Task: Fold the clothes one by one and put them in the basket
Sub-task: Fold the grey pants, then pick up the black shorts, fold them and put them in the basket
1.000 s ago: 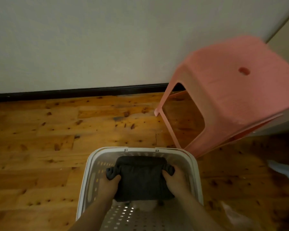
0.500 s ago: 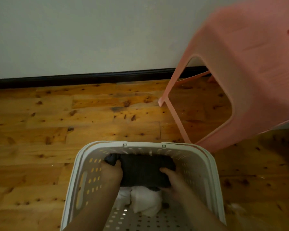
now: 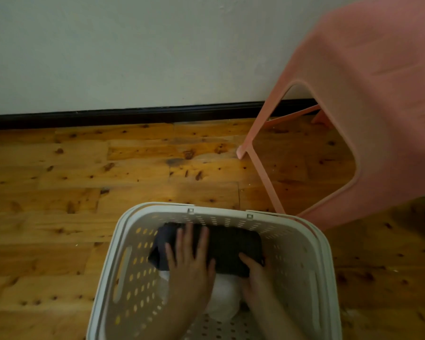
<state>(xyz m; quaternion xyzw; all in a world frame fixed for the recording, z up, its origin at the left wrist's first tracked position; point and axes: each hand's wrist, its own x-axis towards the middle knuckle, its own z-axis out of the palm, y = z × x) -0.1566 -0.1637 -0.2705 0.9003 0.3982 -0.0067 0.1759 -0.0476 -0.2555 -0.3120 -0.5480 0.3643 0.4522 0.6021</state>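
A white perforated laundry basket (image 3: 302, 246) stands on the wooden floor at the bottom centre. Inside it, against the far wall, lies a folded dark grey garment (image 3: 231, 249). My left hand (image 3: 189, 256) lies flat on the garment's left half with the fingers spread and straight. My right hand (image 3: 255, 273) is at the garment's near right edge, fingers against the cloth; its grip is not clear. A white garment (image 3: 225, 298) lies under and in front of the grey one, partly hidden by my arms.
A pink plastic stool (image 3: 368, 99) stands just right of the basket, its near leg almost touching the basket's far right corner. A white wall with a black skirting board (image 3: 123, 116) runs behind. Bare wooden floor (image 3: 59, 192) spreads to the left.
The grey garment has gone down from the basket's rim to its inside. My left hand has let go of the edge and now lies flat on top. The view has shifted closer.
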